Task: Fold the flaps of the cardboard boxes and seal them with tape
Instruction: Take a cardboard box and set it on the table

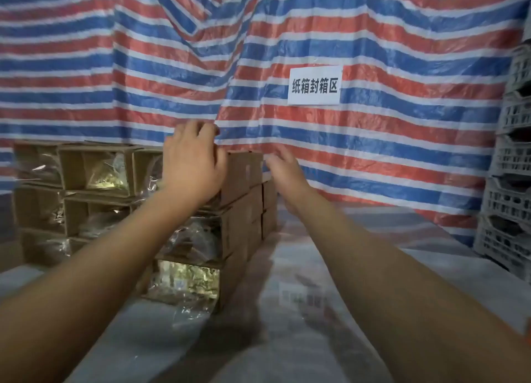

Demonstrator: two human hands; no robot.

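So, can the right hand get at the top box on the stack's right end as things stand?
Probably yes. The right hand hangs open just beside the top box, with nothing between them; the left hand lies over that box's left side, leaving the right face bare.

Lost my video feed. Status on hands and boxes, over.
Left hand on the top box, fingers curled over its far edge. Right hand open beside it, contact unclear. Stacked boxes unsealed. No tape seen.
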